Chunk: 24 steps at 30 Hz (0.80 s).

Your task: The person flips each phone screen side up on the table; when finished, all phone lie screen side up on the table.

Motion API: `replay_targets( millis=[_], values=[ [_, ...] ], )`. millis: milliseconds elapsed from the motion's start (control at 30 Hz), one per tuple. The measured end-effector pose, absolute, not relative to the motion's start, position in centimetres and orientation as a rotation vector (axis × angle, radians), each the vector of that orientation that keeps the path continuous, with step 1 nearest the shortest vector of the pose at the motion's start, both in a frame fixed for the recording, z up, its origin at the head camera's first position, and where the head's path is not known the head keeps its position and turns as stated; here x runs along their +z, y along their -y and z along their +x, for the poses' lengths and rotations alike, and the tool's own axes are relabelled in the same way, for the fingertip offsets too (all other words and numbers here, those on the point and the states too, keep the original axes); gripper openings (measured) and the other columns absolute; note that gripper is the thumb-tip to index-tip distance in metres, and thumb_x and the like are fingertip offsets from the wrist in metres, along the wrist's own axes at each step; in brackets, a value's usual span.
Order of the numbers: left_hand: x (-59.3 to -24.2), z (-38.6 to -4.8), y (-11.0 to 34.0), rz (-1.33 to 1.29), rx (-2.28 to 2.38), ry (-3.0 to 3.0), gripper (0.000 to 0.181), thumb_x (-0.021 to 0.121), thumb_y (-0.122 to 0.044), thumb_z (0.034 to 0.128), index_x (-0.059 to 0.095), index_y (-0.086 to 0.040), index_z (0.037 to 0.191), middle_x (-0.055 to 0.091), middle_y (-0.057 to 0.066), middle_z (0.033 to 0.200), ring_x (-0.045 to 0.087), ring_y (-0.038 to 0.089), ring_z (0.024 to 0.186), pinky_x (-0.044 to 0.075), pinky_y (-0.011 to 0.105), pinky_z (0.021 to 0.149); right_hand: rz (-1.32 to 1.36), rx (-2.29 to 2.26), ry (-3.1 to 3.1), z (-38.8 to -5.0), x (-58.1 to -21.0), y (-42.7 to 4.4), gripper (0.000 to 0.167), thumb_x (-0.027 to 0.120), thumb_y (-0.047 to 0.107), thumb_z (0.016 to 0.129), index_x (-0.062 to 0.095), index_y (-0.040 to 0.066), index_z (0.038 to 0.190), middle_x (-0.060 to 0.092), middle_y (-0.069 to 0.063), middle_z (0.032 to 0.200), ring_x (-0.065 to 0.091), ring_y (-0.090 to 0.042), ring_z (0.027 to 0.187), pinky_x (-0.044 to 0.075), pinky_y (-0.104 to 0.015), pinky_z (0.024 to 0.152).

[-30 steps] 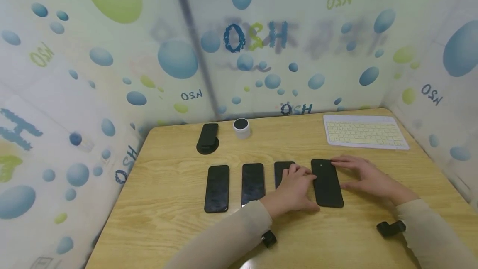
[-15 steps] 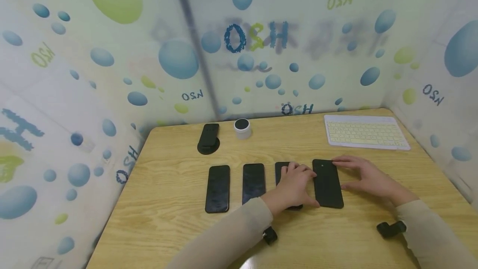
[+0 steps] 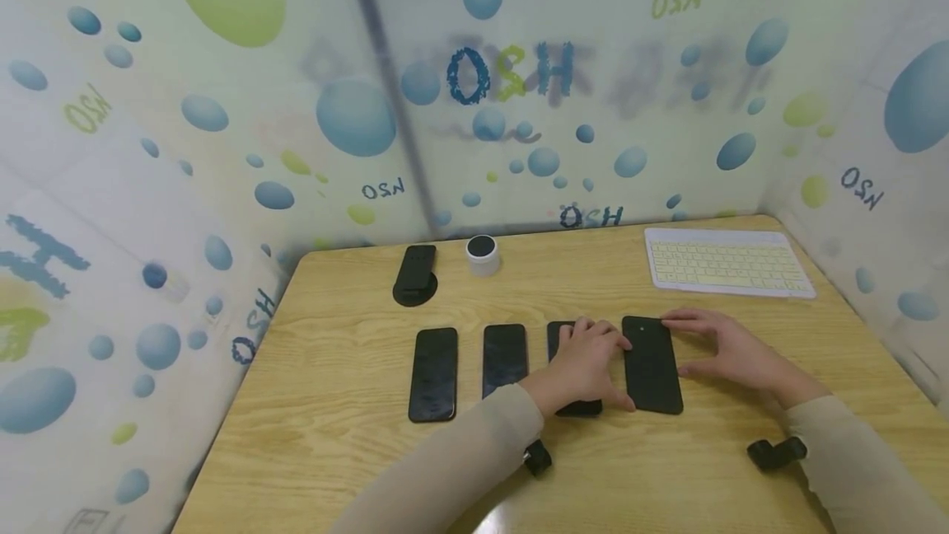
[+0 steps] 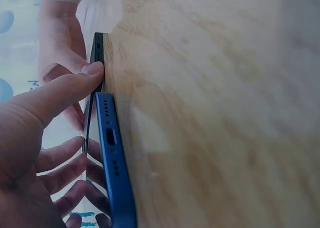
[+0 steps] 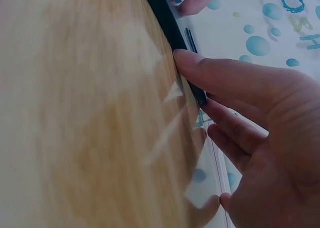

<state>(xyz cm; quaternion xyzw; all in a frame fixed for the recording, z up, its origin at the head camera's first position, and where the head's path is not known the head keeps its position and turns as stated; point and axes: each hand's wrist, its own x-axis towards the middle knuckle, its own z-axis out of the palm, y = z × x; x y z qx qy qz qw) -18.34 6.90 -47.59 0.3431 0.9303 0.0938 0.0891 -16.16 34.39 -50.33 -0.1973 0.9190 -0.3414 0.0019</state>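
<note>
A black smartphone (image 3: 652,369), a camera dot near its far end, lies flat on the wooden table between both hands. My left hand (image 3: 589,365) reaches over a blue-edged smartphone (image 4: 114,143) that it partly hides. Its thumb (image 4: 90,70) touches the black phone's near left corner and its fingertips are by the left edge. From the other side, my right hand (image 3: 730,353) has its thumb (image 5: 190,60) against the right edge and a fingertip at the far corner. Farther left lie two more dark smartphones, the outer phone (image 3: 433,375) and the inner phone (image 3: 504,357), partly behind the left sleeve.
A smartphone (image 3: 417,269) leans on a black round stand (image 3: 408,297) at the back left. Beside it stands a white cylinder (image 3: 483,260) with a black top. A white keyboard (image 3: 730,264) lies at the back right. Patterned walls (image 3: 630,130) close in the table.
The view shifts very slightly. My left hand draws back a little, showing more of the blue-edged phone's near end; the phones and the right hand stay nearly in place.
</note>
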Motion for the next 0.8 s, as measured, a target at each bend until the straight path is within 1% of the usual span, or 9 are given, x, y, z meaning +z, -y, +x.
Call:
replay_targets(
  millis=[67, 100, 200, 267, 333, 533, 700, 767, 800],
  values=[
    [-47.61, -18.39, -6.9, 1.021, 0.282, -2.762, 0.079, 0.087, -0.069, 0.067, 0.061, -0.038, 0.135, 0.054, -0.014, 0.144, 0.042, 0.012, 0.125, 0.034, 0.038, 0.101, -0.571, -1.073, -2.87, -16.18, -50.36, -34.44, 0.07, 0.091, 0.026, 0.077, 0.065, 0.011, 0.14, 0.059, -0.011, 0.146, 0.048, -0.028, 0.134, 0.027, -0.005, 0.1],
    [-47.62, -18.41, -6.91, 1.021, 0.282, -2.761, 0.079, 0.087, -0.069, 0.0671, 0.062, -0.038, 0.135, 0.054, -0.014, 0.144, 0.042, 0.012, 0.125, 0.034, 0.038, 0.1, -0.541, -1.075, -2.864, -16.19, -50.38, -34.46, 0.07, 0.091, 0.027, 0.077, 0.065, 0.012, 0.14, 0.058, -0.011, 0.147, 0.047, -0.028, 0.134, 0.031, -0.011, 0.104],
    [-47.68, -18.4, -6.93, 1.016, 0.281, -2.761, 0.078, 0.087, -0.069, 0.0676, 0.062, -0.039, 0.135, 0.054, -0.015, 0.144, 0.042, 0.012, 0.124, 0.033, 0.037, 0.099, -0.471, -1.11, -2.831, -16.2, -50.36, -34.52, 0.072, 0.091, 0.027, 0.078, 0.063, 0.012, 0.143, 0.055, -0.014, 0.15, 0.045, -0.035, 0.137, 0.038, -0.039, 0.112],
    [-47.72, -18.36, -6.94, 1.014, 0.282, -2.757, 0.077, 0.087, -0.068, 0.0685, 0.061, -0.039, 0.136, 0.054, -0.015, 0.144, 0.042, 0.011, 0.124, 0.033, 0.037, 0.099, -0.444, -1.135, -2.816, -16.17, -50.32, -34.58, 0.073, 0.091, 0.026, 0.078, 0.062, 0.011, 0.143, 0.053, -0.017, 0.151, 0.043, -0.041, 0.139, 0.038, -0.06, 0.109],
    [-47.75, -18.3, -6.94, 1.013, 0.293, -2.747, 0.077, 0.086, -0.067, 0.0696, 0.061, -0.039, 0.137, 0.054, -0.015, 0.145, 0.041, 0.011, 0.124, 0.033, 0.038, 0.1, -0.435, -1.154, -2.81, -16.08, -50.21, -34.61, 0.073, 0.091, 0.025, 0.078, 0.062, 0.009, 0.143, 0.052, -0.019, 0.151, 0.042, -0.046, 0.139, 0.035, -0.071, 0.106],
    [-47.71, -18.14, -6.9, 1.025, 0.295, -2.727, 0.076, 0.086, -0.066, 0.0715, 0.06, -0.04, 0.138, 0.049, -0.015, 0.149, 0.04, 0.012, 0.127, 0.033, 0.038, 0.101, -0.429, -1.153, -2.824, -15.71, -49.93, -34.54, 0.071, 0.091, 0.027, 0.078, 0.063, 0.009, 0.142, 0.053, -0.019, 0.15, 0.042, -0.047, 0.139, 0.034, -0.073, 0.105],
    [-47.72, -18.04, -6.89, 1.054, 0.267, -2.731, 0.076, 0.085, -0.066, 0.0718, 0.06, -0.04, 0.139, 0.048, -0.016, 0.15, 0.04, 0.011, 0.127, 0.033, 0.038, 0.101, -0.419, -1.199, -2.812, -15.63, -49.79, -34.49, 0.072, 0.091, 0.027, 0.078, 0.063, 0.014, 0.143, 0.052, -0.016, 0.151, 0.041, -0.045, 0.139, 0.033, -0.072, 0.106],
    [-47.64, -17.94, -6.91, 1.069, 0.265, -2.737, 0.076, 0.086, -0.066, 0.0719, 0.061, -0.039, 0.139, 0.048, -0.017, 0.15, 0.041, 0.011, 0.126, 0.033, 0.038, 0.101, -0.424, -1.202, -2.831, -15.57, -49.71, -34.42, 0.071, 0.091, 0.029, 0.078, 0.063, 0.017, 0.143, 0.053, -0.014, 0.151, 0.042, -0.032, 0.141, 0.036, -0.058, 0.112],
    [-47.6, -17.89, -6.91, 1.077, 0.266, -2.741, 0.076, 0.086, -0.065, 0.0719, 0.061, -0.038, 0.139, 0.049, -0.017, 0.15, 0.041, 0.01, 0.126, 0.033, 0.038, 0.1, -0.426, -1.209, -2.834, -15.54, -49.64, -34.37, 0.071, 0.09, 0.029, 0.079, 0.063, 0.018, 0.143, 0.053, -0.014, 0.151, 0.042, -0.031, 0.14, 0.036, -0.057, 0.112]
  ],
)
